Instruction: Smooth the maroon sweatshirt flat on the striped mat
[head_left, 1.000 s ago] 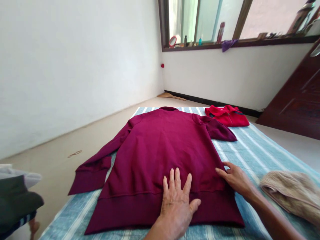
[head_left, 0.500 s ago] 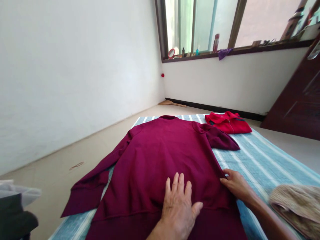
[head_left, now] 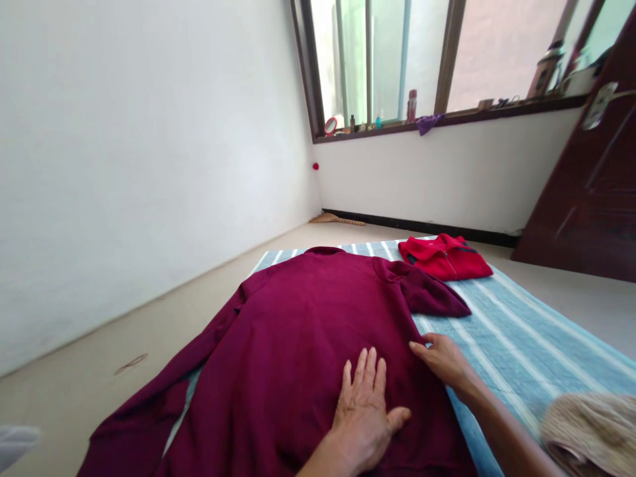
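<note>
A maroon sweatshirt [head_left: 298, 331] lies spread with its back up and its collar at the far end. Its left sleeve [head_left: 163, 391] stretches down toward me, while the right sleeve [head_left: 430, 291] is doubled back on itself. My left hand [head_left: 362, 411] rests flat on the lower right of the body, fingers spread, holding nothing. At the right side edge, below the folded sleeve, my right hand [head_left: 444, 361] pinches the fabric between thumb and fingers. The sweatshirt's lower hem is partly cut off by the frame.
Under the sweatshirt is a blue-and-white striped cloth [head_left: 527, 331]. A folded red garment [head_left: 447, 258] sits at its far right, and a beige textile [head_left: 591, 430] at near right. Beyond are a broom [head_left: 338, 218], a windowsill with bottles, and a dark red door [head_left: 591, 192].
The view has shifted, so the room appears lower and further left. My left hand has slid right and a little up the sweatshirt. My right hand has moved up its side edge toward the sleeve.
</note>
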Demonstrator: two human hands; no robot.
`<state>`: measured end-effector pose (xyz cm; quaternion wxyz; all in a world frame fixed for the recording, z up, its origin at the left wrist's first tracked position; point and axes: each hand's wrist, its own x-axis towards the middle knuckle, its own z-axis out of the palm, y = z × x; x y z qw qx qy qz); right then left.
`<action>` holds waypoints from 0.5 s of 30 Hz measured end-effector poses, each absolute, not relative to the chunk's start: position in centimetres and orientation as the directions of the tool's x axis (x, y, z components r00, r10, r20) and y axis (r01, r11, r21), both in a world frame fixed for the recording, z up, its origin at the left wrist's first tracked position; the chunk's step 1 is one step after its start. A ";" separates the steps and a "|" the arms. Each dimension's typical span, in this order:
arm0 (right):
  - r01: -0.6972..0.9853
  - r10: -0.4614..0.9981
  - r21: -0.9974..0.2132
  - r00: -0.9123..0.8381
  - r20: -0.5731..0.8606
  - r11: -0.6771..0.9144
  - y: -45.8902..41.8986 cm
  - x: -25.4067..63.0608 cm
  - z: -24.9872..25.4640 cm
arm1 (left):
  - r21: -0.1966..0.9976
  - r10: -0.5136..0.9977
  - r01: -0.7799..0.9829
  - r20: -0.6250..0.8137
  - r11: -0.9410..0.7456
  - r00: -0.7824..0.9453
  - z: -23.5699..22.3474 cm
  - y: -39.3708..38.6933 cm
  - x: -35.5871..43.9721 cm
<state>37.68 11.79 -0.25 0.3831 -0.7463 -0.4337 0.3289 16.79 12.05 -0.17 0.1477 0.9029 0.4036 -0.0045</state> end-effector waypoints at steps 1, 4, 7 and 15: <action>0.390 0.901 -0.864 0.408 -0.147 -0.318 12.4 37.6 -0.3 | 0.261 0.727 0.734 -0.140 -0.627 0.672 0.0 12.0 16.8; 0.373 0.905 -0.881 0.407 -0.127 -0.291 13.3 37.6 -0.6 | 0.259 0.724 0.745 -0.191 -0.614 0.663 1.1 12.2 16.7; 0.319 0.919 -0.923 0.386 -0.083 -0.217 13.5 37.9 -1.3 | 0.278 0.739 0.764 -0.211 -0.583 0.640 2.5 13.0 17.1; 0.364 0.930 -0.926 0.366 0.042 -0.101 14.1 38.0 -2.7 | 0.270 0.696 0.660 0.055 -0.701 0.716 6.1 20.2 25.2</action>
